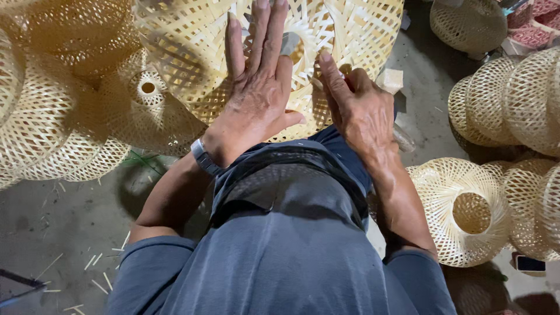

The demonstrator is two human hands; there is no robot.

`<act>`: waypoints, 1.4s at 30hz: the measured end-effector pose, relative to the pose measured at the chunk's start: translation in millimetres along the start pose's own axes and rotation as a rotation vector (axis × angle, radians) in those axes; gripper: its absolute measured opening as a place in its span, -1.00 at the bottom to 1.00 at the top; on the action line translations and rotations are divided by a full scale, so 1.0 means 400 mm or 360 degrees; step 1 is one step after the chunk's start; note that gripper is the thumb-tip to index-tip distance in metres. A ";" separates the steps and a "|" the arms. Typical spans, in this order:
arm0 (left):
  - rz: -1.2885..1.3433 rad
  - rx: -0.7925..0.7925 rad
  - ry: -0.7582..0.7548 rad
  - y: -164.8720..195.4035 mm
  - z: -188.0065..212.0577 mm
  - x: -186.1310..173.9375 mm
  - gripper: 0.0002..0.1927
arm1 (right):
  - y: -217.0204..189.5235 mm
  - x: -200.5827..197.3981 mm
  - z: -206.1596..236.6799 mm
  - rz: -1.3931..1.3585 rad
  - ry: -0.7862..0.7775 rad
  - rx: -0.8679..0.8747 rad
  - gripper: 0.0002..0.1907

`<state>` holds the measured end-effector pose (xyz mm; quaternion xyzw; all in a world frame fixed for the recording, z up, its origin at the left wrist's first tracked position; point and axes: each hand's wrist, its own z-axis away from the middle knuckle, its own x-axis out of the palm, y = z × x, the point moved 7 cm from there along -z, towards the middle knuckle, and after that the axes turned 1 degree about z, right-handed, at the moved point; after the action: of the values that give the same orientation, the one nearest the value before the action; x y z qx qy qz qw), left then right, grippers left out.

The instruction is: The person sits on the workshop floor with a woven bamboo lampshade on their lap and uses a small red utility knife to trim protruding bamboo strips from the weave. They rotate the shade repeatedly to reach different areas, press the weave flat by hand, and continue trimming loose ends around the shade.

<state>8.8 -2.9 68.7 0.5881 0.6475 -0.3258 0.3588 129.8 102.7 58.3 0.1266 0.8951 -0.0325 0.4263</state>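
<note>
Finished woven shades crowd me on both sides — a heap of them (70, 111) to the left, more stacked shades (513, 99) far right, and one open-mouthed shade (461, 210) near my right elbow, close beside that arm. The bamboo shade I am weaving (192, 52) rests across my knees at the far middle, my left hand (259, 96) spread wide and flat on it, my right hand (359, 108) narrow, thumb pressing the weave near the centre hole. Bare concrete floor (52, 216) shows near left — scattered with bamboo slivers (96, 259).
</note>
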 end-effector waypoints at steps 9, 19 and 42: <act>0.0035 -0.0039 -0.0050 -0.017 0.008 0.034 -0.05 | -0.001 0.015 0.012 0.0054 -0.0152 0.0055 -0.37; 0.0007 -0.0106 -0.0026 -0.046 0.018 0.032 -0.01 | 0.030 0.036 0.086 -0.0331 0.0038 0.0294 -0.49; -0.0140 -0.0170 0.0114 -0.058 0.074 0.151 -0.31 | -0.036 0.104 -0.005 -0.0664 -0.0124 0.0117 -0.23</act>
<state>-15.2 1.6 1.8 0.5505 0.7015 -0.2849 0.3515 99.3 97.3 26.8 -0.0473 0.8830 -0.1575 0.4396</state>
